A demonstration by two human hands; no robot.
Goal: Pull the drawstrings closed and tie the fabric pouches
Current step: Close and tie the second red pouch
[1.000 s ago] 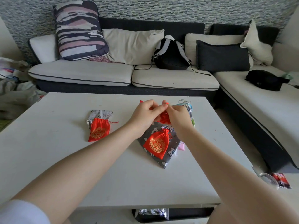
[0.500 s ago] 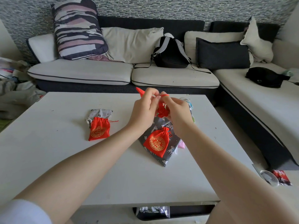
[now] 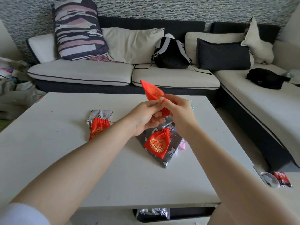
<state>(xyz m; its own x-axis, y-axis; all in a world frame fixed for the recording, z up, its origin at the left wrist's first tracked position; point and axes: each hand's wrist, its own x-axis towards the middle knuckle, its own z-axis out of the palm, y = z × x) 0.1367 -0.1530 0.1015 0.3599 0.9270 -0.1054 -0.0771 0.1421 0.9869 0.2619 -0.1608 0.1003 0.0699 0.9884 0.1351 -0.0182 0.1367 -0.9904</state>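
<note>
Above the middle of the white surface (image 3: 48, 159), both hands hold a red pouch (image 3: 151, 91) in the air, its body pointing toward 11 o'clock: the left hand (image 3: 142, 117) has its fingers pinched shut at the gathered neck, and the right hand (image 3: 178, 114) has the red drawstring (image 3: 164, 100) looped round a finger. To tie it well, I judge the left should keep the neck cinched while the right draws the loop snug. Two closed red pouches lie below, at 9 o'clock (image 3: 97, 129) and 6 o'clock (image 3: 158, 143).

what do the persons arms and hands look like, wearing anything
Both forearms are bare from hand to elbow, with no gloves, watch or bracelet showing. The left hand and right hand show no rings. A white sleeve covers the upper left arm at the lower left corner. No sleeve shows on the right arm.
</note>
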